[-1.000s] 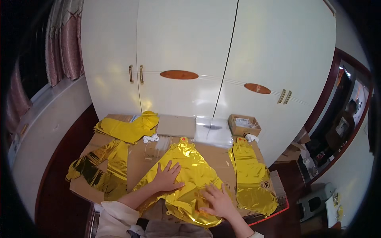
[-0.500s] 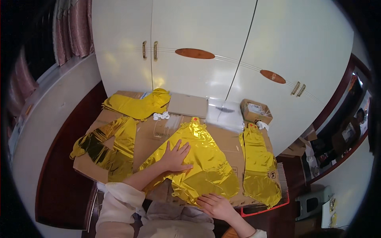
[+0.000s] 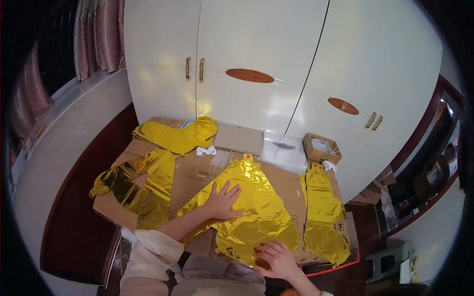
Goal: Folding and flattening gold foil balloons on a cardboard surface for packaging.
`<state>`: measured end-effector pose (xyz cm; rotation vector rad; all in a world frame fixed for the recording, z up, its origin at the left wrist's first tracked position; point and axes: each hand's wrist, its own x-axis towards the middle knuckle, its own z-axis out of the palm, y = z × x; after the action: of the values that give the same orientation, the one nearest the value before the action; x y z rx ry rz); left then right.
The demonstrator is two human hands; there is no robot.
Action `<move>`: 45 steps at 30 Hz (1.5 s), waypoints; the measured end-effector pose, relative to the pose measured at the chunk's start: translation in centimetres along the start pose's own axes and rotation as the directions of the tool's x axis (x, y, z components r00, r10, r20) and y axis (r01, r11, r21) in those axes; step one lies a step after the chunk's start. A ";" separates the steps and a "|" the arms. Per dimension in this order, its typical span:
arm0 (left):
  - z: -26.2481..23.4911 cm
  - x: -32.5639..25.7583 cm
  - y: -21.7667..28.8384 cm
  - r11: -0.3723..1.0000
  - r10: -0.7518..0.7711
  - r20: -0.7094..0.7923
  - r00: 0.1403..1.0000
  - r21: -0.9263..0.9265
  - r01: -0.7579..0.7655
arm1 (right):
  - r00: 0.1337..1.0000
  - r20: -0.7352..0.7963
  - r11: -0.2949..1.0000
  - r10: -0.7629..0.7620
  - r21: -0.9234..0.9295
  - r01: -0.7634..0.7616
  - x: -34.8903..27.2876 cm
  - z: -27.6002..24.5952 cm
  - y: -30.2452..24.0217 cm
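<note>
A flat, uninflated gold foil balloon (image 3: pixel 261 197), shaped like a letter A, lies in front of me on brown cardboard (image 3: pixel 190 182). Its narrow red-marked tip points away from me. My left hand (image 3: pixel 223 201) rests flat on its middle with the fingers spread. At its near edge, my right hand (image 3: pixel 277 259) is over the foil, fingers bent and thumb apart, gripping nothing that I can see. A second gold foil balloon (image 3: pixel 160 185) lies to the left, a folded one (image 3: pixel 173 137) at the back left, and another (image 3: pixel 323 212) at the right.
Along the back are small white rings (image 3: pixel 205 151), a grey-brown flat box (image 3: pixel 239 138), a clear plastic bag (image 3: pixel 284 148) and an open small carton (image 3: pixel 321 147). White cupboard doors (image 3: pixel 256 39) rise behind. A grey-green stool (image 3: pixel 390 261) stands at the lower right.
My right hand has lifted a little and bent its fingers more at the balloon's near edge. My left hand stays flat on the foil. The view has shifted slightly.
</note>
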<state>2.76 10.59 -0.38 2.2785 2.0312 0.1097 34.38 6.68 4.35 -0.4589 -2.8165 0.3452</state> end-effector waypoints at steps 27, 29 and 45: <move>-0.4 0.4 -0.5 0.999 0.034 -0.110 0.993 -0.022 -0.036 | 0.940 -0.307 0.900 0.147 0.436 0.002 6.3 -6.3 1.2; -1.6 -0.2 -1.2 0.999 0.054 -0.208 0.977 0.006 -0.054 | 0.920 -0.392 0.716 0.020 0.648 0.260 7.3 -11.1 -1.9; -5.8 1.9 -25.3 0.924 -0.380 -0.224 0.897 -0.126 0.360 | 0.345 -0.174 0.025 -0.922 0.864 0.503 22.2 -16.0 -1.7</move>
<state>-22.59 15.42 2.52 1.8650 2.4919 0.4581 18.36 15.61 24.67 1.5377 -2.2488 1.5471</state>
